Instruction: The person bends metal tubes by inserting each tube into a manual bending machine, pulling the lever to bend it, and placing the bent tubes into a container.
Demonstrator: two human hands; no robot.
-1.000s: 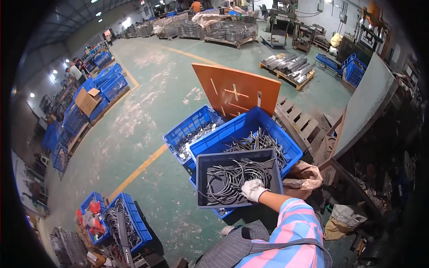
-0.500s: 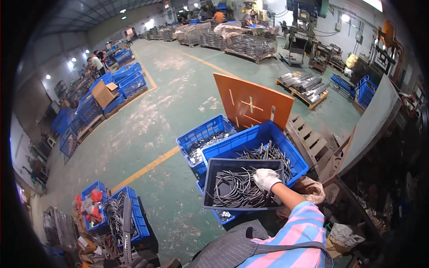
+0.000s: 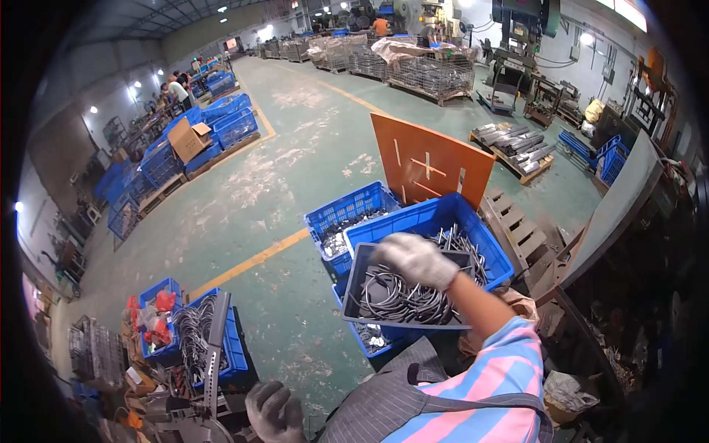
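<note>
My right hand point(image 3: 415, 260), in a white work glove, is over the upper left part of a dark grey tray point(image 3: 354, 299). It is smeared by motion, and its fingers do not show clearly. In the tray lies a tangle of curved dark metal rods point(image 3: 406, 301). The tray rests tilted on a large blue bin point(image 3: 487, 255), which holds more short metal rods point(image 3: 465, 240). My left hand point(image 3: 275, 412), in a greyish glove, is low at the bottom edge, away from the tray. Its fingers are loosely curled and apart, with nothing visible in them.
A blue crate of small metal pieces point(image 3: 353, 221) stands behind the tray, beside an upright orange board point(image 3: 428, 164). At lower left are a blue crate of bent rods point(image 3: 235, 343) and a metal bar point(image 3: 216, 343). A grey panel point(image 3: 613, 214) slants at right.
My right hand has lifted from the rods and moved left across the tray. My left hand has come into view at the bottom. The whole view has shifted slightly.
</note>
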